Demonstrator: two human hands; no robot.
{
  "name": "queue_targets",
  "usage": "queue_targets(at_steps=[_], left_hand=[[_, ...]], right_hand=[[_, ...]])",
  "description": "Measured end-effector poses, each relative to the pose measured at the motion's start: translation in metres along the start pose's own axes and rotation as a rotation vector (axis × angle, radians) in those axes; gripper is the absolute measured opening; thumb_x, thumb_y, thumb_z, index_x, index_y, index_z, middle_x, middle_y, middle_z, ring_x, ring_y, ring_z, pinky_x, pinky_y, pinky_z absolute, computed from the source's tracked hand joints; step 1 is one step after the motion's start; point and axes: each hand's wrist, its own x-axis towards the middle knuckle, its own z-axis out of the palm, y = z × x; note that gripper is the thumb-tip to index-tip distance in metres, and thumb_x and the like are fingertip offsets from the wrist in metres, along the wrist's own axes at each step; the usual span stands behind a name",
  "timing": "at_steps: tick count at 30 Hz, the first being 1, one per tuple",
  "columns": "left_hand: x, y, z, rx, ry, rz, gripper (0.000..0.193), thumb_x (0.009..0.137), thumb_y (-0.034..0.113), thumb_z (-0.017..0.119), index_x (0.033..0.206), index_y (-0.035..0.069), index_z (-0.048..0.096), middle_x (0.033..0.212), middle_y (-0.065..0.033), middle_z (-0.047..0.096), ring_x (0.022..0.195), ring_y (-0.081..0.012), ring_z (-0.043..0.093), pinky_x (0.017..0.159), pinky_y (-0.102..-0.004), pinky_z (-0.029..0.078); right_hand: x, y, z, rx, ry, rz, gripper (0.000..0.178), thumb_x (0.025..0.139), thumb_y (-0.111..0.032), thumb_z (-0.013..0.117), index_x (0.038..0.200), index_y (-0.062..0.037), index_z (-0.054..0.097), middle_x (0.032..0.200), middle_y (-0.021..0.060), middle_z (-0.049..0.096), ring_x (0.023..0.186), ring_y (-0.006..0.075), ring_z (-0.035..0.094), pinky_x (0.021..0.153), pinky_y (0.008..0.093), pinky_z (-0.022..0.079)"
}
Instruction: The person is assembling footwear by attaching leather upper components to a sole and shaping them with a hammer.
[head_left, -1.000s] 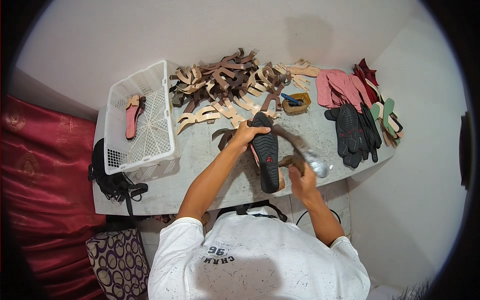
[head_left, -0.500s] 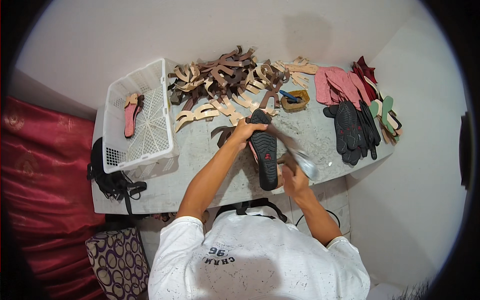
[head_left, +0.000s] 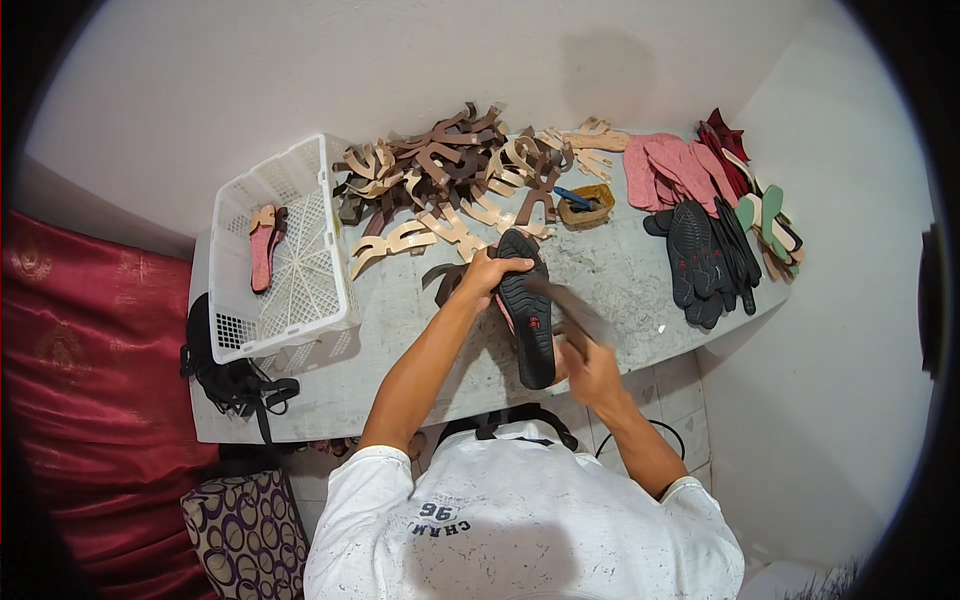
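hammer (head_left: 575, 312): blurred | left hand (head_left: 487, 274): fingers partly hidden | shirt (head_left: 620, 535): cut off

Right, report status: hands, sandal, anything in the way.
Left hand gripping black-soled sandal, sole showing. Right hand holding hammer, blurred. No obstruction seen; strap pieces heaped beyond.

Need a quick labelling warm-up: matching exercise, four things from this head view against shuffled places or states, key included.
1. White perforated plastic basket
2. Single black ridged shoe sole
3. Small yellowish tub
4. Flat pink sole-shaped pieces

A. Holds a blue object
B. Toward the right end of the pale grey table
C. Gripped by the left hand
D. At the table's left end

Pairs: 1-D, 2-C, 3-A, 4-B
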Motion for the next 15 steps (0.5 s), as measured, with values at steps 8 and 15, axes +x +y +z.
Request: queue_targets(at_steps=[8, 15], left_hand=[[-0.004, -0.001, 0.001, 0.056, -0.014, 0.022, 0.048, 0.065, 0.003, 0.078, 0.106, -0.01, 0.056, 0.094, -0.0178, 0.065, 0.077, -0.0248, 0.067, 0.071, -0.0344, 0.056], [-0.031, 0.005, 0.006, 0.234, 0.008, 0.049, 0.044, 0.066, 0.006, 0.079, 0.102, -0.008, 0.058, 0.094, -0.016, 0.066, 0.078, -0.0221, 0.067, 0.07, -0.0301, 0.055]], right_hand=[[-0.003, 0.044, 0.016, 0.21, -0.031, 0.101, 0.034, 0.093, -0.032, 0.054, 0.09, 0.0012, 0.052, 0.059, 0.0143, 0.058, 0.05, 0.0274, 0.059, 0.047, 0.0401, 0.045], [-0.011, 0.031, -0.019, 0.452, -0.173, 0.406, 0.031, 0.095, -0.036, 0.052, 0.083, -0.0064, 0.05, 0.053, -0.0001, 0.045, 0.038, 0.0077, 0.04, 0.034, 0.0247, 0.031]])
